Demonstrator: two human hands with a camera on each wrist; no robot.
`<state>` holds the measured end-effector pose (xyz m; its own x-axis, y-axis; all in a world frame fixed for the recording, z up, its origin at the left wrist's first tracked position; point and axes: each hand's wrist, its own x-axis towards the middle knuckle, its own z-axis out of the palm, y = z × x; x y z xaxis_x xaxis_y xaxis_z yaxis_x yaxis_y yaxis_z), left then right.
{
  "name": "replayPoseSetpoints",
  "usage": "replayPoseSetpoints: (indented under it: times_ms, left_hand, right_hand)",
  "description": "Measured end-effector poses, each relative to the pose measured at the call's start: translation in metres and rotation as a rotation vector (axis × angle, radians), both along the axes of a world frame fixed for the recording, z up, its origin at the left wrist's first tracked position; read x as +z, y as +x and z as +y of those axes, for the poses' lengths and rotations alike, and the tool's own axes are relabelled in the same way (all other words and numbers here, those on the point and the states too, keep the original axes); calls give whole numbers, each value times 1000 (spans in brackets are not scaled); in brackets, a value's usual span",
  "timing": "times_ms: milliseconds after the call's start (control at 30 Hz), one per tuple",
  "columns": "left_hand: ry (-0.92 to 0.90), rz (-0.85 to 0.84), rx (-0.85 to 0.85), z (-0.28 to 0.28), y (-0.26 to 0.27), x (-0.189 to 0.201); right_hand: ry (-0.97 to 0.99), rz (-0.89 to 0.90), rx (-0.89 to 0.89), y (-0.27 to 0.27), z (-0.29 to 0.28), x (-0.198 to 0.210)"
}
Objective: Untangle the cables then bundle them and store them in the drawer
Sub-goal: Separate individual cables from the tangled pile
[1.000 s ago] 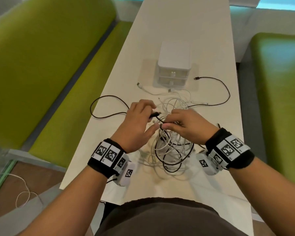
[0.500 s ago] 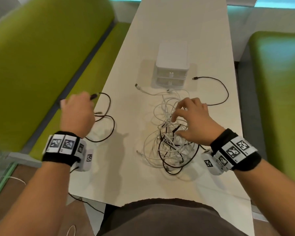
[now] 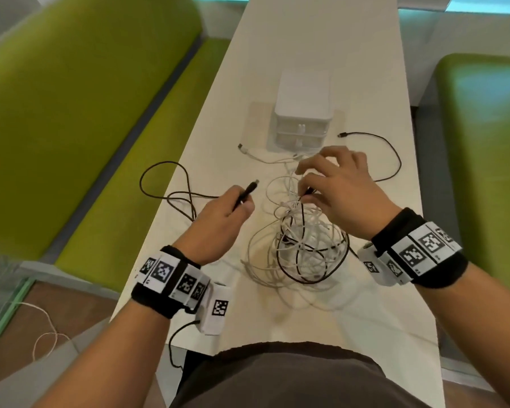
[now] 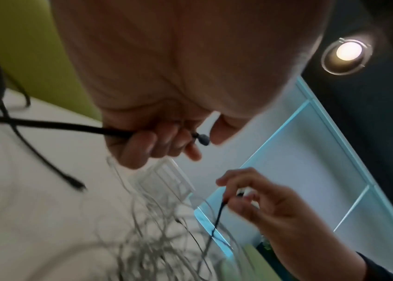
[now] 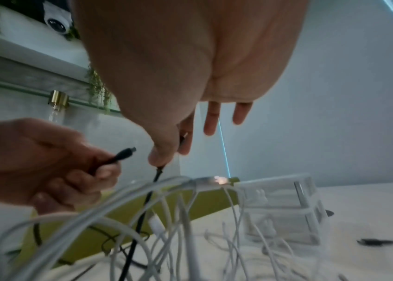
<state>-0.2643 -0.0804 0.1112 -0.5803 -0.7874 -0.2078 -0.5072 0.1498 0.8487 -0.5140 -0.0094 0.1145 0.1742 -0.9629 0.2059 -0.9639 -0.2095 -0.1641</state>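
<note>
A tangle of white and black cables [image 3: 304, 245] lies on the white table [image 3: 321, 48], in front of a small white drawer unit [image 3: 302, 113] whose drawers look closed. My left hand [image 3: 242, 206] grips the plug end of a black cable [image 3: 249, 188]; the rest of it loops off to the left [image 3: 162, 184]. In the left wrist view that cable [image 4: 70, 125] runs into my curled fingers. Just over the tangle, my right hand [image 3: 305, 191] pinches another black cable end [image 5: 158, 171] between thumb and forefinger, its other fingers spread.
A separate black cable [image 3: 395, 160] curves along the table's right side. One white plug [image 3: 242, 147] lies left of the drawer unit. Green benches [image 3: 86, 113] flank the narrow table on both sides. A white cord [image 3: 42, 334] lies on the floor at lower left.
My left hand came back from the table's left edge toward the tangle, still holding the black plug. My right hand shifted up and pinched a black cable end in the tangle.
</note>
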Motion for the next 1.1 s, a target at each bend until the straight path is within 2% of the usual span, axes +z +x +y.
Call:
replayPoseSetpoints:
  times_ms: [100, 167, 267, 333, 400, 533, 633, 767, 833, 900, 967, 1033, 1100]
  left_hand:
    - [14, 200, 115, 2, -18, -4]
    - [42, 290, 152, 5, -30, -4]
    - [252, 430, 108, 9, -42, -8]
    - [357, 474, 71, 12, -45, -15]
    - [383, 464, 58, 15, -46, -20]
    - [418, 483, 132, 15, -45, -27]
    - [394, 516, 204, 14, -44, -24]
    - [305, 570, 329, 5, -41, -17]
    - [309, 606, 314, -1, -36, -11]
    - [357, 655, 265, -4, -31, -6]
    - [393, 677, 263, -8, -26, -4]
    - [322, 604, 279, -12, -21, -10]
    - [159, 459, 223, -12, -20, -16]
  right_hand:
    - [107, -322, 68, 7, 1, 19]
    - [153, -514, 40, 15, 4, 23]
    - [193, -721, -38, 22, 5, 22]
    - [217, -852, -89, 22, 3, 20]
    - [239, -943, -116, 20, 3, 19]
    - [213, -1061, -148, 26, 3, 12]
    - [204, -999, -234, 35, 3, -4]
    - [377, -513, -82, 51, 11, -39]
    - [400, -376, -73, 51, 13, -52]
    - [453, -324, -104, 46, 8, -54]
    - [467, -310, -61, 43, 4, -50]
    - [314, -367, 4, 41, 4, -47]
    - [113, -436, 49, 47, 5, -38]
